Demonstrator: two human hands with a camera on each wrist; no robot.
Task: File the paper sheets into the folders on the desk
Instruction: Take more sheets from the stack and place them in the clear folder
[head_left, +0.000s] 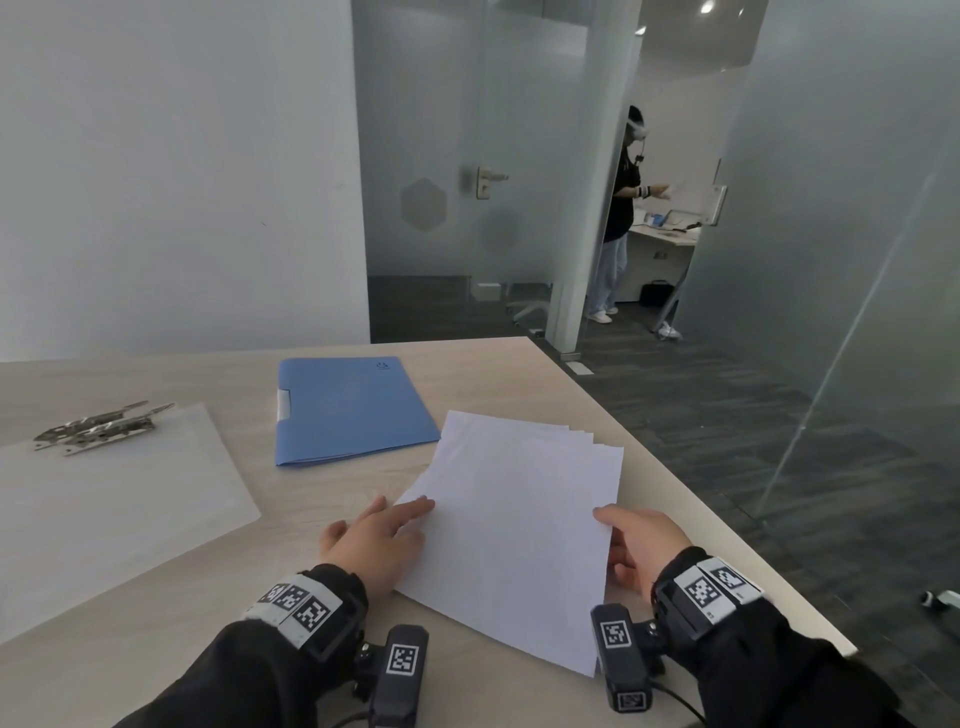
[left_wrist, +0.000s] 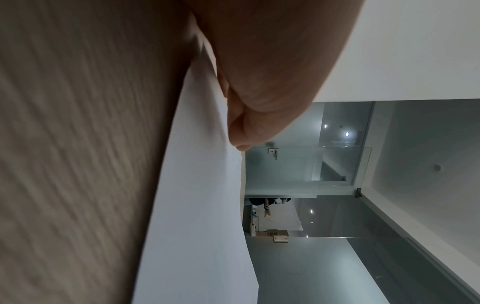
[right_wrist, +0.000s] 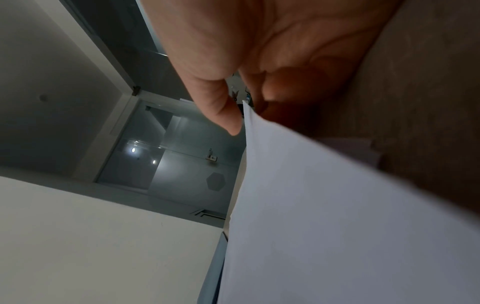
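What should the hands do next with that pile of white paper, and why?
Probably square the paper sheets up first. Their far corners are fanned out, the right hand pinches one edge, and the left hand lies flat on the other. The blue folder is closed, so it needs opening afterwards.

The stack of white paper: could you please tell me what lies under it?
Under the paper stack lie the desk and the right hand's fingers; the thumb is on top. Anything else beneath is hidden.
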